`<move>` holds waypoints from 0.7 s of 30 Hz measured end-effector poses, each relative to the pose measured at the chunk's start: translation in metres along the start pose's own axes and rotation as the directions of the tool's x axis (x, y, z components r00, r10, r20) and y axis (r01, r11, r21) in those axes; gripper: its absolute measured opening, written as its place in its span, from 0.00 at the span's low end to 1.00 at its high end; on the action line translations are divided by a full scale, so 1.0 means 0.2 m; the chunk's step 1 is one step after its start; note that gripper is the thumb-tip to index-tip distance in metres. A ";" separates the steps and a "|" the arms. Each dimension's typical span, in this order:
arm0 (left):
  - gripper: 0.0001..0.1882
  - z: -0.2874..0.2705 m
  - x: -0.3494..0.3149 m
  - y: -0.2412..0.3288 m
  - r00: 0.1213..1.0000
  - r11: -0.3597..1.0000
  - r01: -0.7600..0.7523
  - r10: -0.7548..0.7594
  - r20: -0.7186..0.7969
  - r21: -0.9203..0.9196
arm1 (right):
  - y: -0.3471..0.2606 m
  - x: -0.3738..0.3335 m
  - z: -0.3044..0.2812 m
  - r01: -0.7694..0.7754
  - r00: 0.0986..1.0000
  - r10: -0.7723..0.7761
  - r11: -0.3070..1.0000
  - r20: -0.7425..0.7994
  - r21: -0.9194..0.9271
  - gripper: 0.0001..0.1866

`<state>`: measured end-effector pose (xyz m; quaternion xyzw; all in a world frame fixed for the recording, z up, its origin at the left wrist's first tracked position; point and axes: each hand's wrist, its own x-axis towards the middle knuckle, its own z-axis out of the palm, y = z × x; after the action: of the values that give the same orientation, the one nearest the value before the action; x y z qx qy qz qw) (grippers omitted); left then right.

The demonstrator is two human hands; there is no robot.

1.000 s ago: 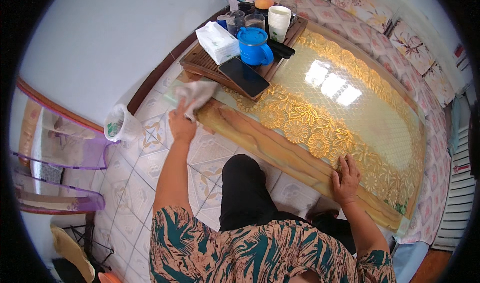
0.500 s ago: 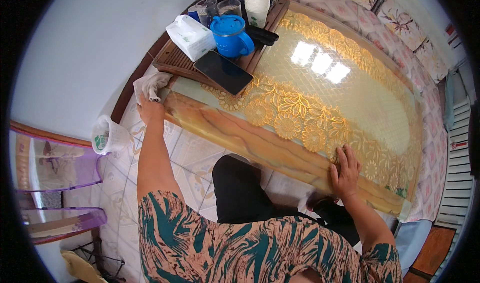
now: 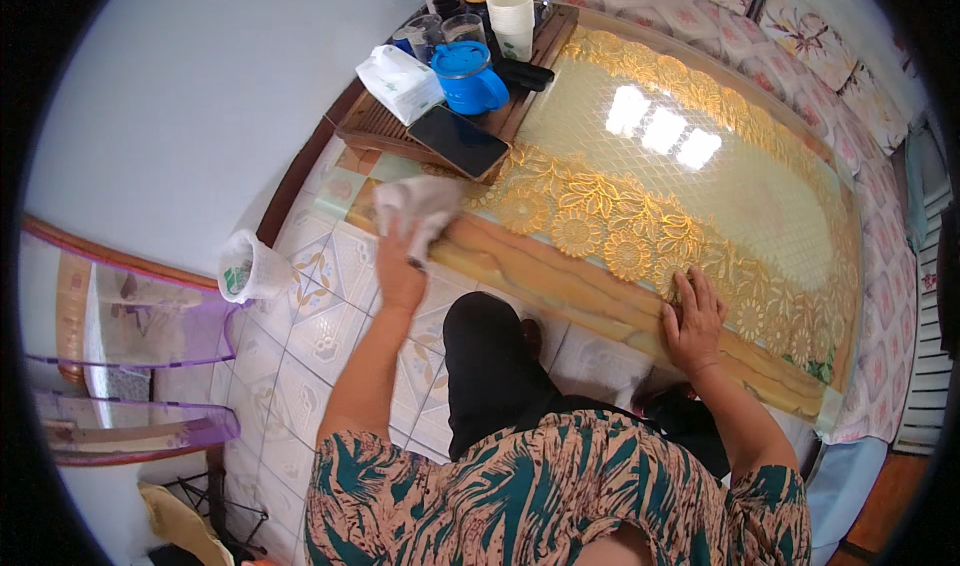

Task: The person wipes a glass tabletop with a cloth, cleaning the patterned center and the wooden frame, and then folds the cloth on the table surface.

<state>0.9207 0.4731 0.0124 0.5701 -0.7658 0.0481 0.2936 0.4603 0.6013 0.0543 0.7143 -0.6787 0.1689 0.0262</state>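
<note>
Now the white cloth [image 3: 420,206] lies on the near left corner of the counter [image 3: 700,166], just in front of the wooden tray [image 3: 375,131]. The left hand [image 3: 400,266] is clenched on this cloth. Well to the right of the tray, the right hand [image 3: 692,311] rests flat and released on the counter's front edge.
</note>
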 end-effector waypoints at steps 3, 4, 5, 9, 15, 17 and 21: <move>0.35 0.07 -0.10 0.35 0.994 0.996 -0.032 0.040 0.099 -0.078 | 0.02 0.00 0.01 0.007 1.000 -0.007 1.000 -0.010 -0.006 0.28; 0.35 0.08 -0.10 0.51 0.992 0.984 -0.023 0.044 0.120 -0.176 | 0.03 0.00 0.01 0.012 1.000 -0.013 1.000 -0.017 -0.016 0.28; 0.35 0.07 -0.11 0.64 0.989 0.975 -0.081 0.105 0.109 -0.207 | 0.03 0.00 0.02 0.021 1.000 -0.022 1.000 -0.021 -0.018 0.28; 0.28 0.08 -0.12 1.01 0.963 0.964 -0.136 0.183 0.199 -0.227 | 0.04 -0.02 0.07 0.053 0.998 -0.054 0.997 -0.029 -0.057 0.28; 0.29 0.13 -0.10 0.77 0.982 0.962 -0.122 0.153 0.114 -0.245 | 0.08 -0.03 0.06 0.058 0.997 -0.055 0.996 0.052 -0.061 0.29; 0.30 0.12 -0.10 0.51 0.997 0.978 -0.070 0.077 0.028 -0.196 | 0.09 -0.04 0.06 0.075 0.996 -0.075 0.997 0.056 -0.010 0.30; 0.31 -0.01 -0.07 0.01 0.986 0.986 0.142 -0.149 -0.077 -0.092 | 0.12 -0.07 0.06 0.106 0.993 -0.107 0.994 0.045 0.025 0.30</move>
<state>0.9218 0.4860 0.0074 0.6088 -0.7105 0.0172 0.3524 0.4395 0.6094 0.0345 0.7535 -0.6381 0.1581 0.0116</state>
